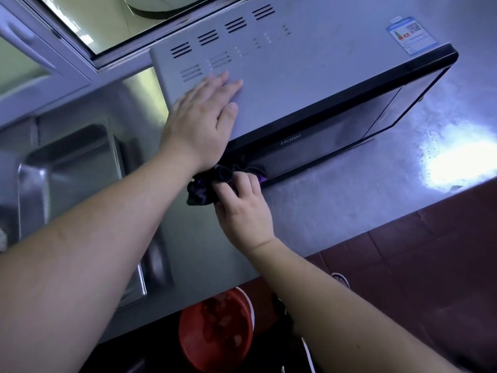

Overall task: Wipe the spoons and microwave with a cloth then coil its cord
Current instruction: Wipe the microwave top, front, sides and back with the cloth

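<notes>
Two bare forearms nearest the lens, reaching up from the bottom edge toward a steel counter [336, 200]. Far left: a steel sink basin [67, 184] sunk into the counter, with a window frame [80, 47] above it. Left hand [204, 114] spread flat, palm down, fingers extended, pressed on the left end of the grey top of the microwave [309, 71], just in front of the vent slots [207, 49]; gripping nothing. Below that wrist, a dark cloth [204, 187] with a purple edge, bunched against the lower left corner of the microwave's black door. Right hand [242, 208] closed around the cloth, fingers curled over it, holding it to the door's bottom edge where door meets counter. Microwave itself set on the counter, door facing the camera, brand lettering legible on the upper door strip. Further right, a blue-and-white label [411, 36] stuck on the far right of the top panel. Bright glare on the counter at far right. Under the counter edge, a red bowl [215, 327] on dark red floor tiles [430, 265]. Spoons and cord not visible.
</notes>
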